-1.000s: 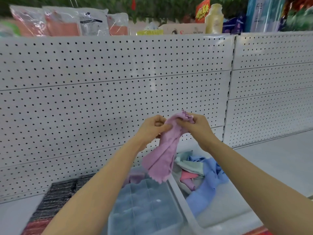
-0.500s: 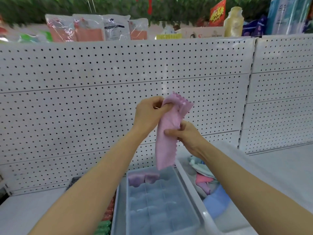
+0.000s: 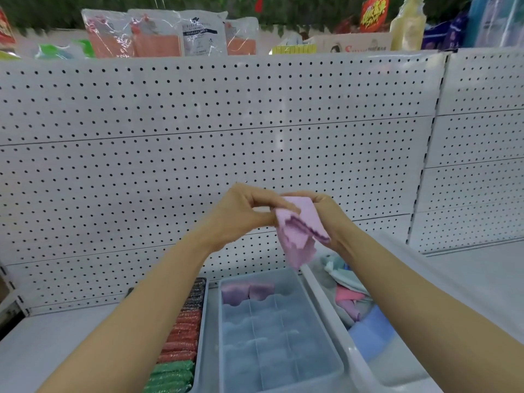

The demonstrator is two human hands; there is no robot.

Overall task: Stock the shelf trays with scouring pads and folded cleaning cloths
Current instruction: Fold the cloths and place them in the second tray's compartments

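At the centre of the frame, both hands are working a pink cleaning cloth [image 3: 299, 231] into a fold: the left hand [image 3: 241, 215] is pinching its upper left edge between thumb and fingertips, while the right hand [image 3: 326, 219] is curling round its right side, with the loose scalloped end hanging down. The cloth is hovering above the back of the divided tray [image 3: 334, 361] at lower centre. Only the two rearmost compartments are holding folded purple cloths [image 3: 246, 293]; the compartments nearer the camera are looking vacant. To its left, the scouring pads [image 3: 181, 336] are sitting in a packed row, black, red and green. In the white bin [image 3: 357, 361] at lower right, a heap of unfolded cloths [image 3: 348, 296] is waiting. Judging by this, the cloth stocking is only beginning.
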